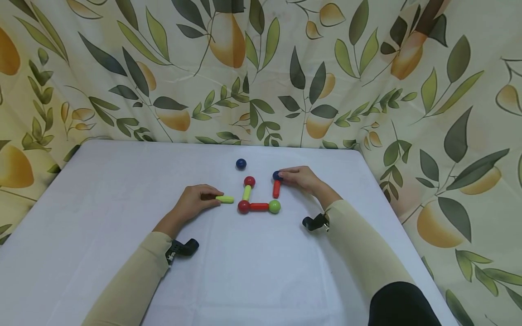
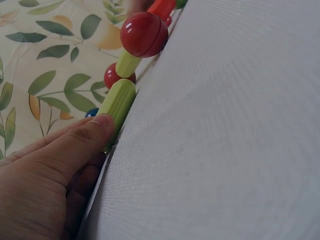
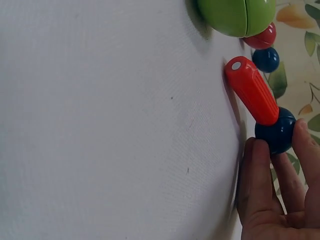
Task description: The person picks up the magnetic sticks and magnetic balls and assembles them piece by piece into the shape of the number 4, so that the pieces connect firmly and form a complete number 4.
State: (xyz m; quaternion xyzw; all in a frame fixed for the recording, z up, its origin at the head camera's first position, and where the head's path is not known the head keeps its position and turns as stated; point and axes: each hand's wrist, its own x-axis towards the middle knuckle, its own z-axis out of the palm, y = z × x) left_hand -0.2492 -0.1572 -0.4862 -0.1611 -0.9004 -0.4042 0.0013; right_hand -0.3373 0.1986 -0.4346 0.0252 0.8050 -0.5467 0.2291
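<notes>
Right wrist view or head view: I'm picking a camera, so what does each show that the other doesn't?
Right wrist only: a pale spot on the free end of one red stick. Head only: the left hand pinching a yellow-green stick. Both: the right hand holding a blue ball, that red stick touching it, and the green ball.

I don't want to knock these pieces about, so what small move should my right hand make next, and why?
Probably ease your right hand slightly toward yourself, bringing the red rod to the green ball: your fingers hold the blue ball joined to that rod, and the rod's free end faces the green ball across a gap.
</notes>
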